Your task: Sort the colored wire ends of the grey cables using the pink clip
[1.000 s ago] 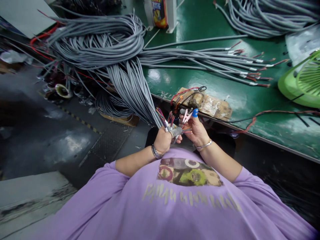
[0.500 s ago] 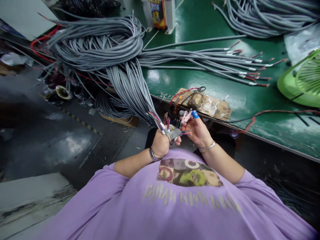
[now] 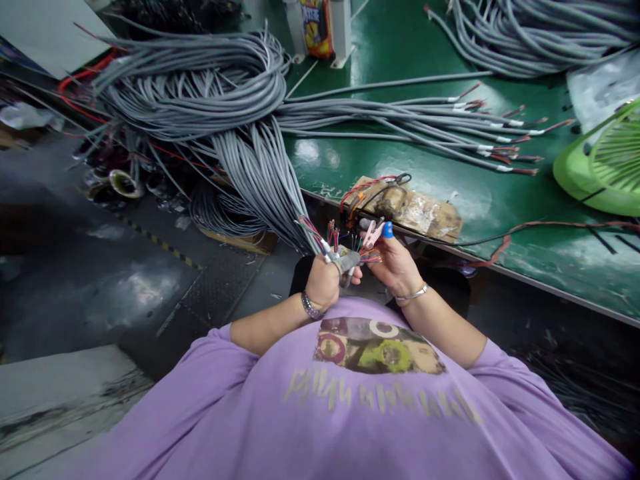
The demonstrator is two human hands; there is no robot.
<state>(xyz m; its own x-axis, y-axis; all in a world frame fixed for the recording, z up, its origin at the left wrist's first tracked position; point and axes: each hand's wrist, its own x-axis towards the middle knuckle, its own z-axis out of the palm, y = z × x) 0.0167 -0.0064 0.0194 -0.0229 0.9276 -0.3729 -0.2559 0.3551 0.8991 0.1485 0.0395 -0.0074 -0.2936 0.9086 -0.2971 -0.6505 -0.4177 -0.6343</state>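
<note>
My left hand (image 3: pixel 323 283) is closed around a bunch of grey cable ends. Stripped coloured wires (image 3: pixel 334 233) fan out above its grip and toward the right. A worn grey wrapping (image 3: pixel 346 262) shows at the thumb side of that hand; I cannot tell whether it covers the thumb. My right hand (image 3: pixel 400 268), with a blue cover (image 3: pixel 388 230) on its thumb tip, pinches a small pink clip-like tool (image 3: pixel 372 235) close to the wire ends. The held cables run up to a large grey cable bundle (image 3: pixel 200 87) on the bench.
A taped wooden block (image 3: pixel 420 213) with red and black leads lies at the edge of the green bench (image 3: pixel 400 160). A green fan (image 3: pixel 595 160) stands at right. More grey cables (image 3: pixel 550 33) lie at the back right. A coil (image 3: pixel 225 217) sits below the bench.
Both hands have shifted only slightly. My right hand moved a little down and left with the pink tool; my left wrist moved slightly right. The cables on the bench have not moved.
</note>
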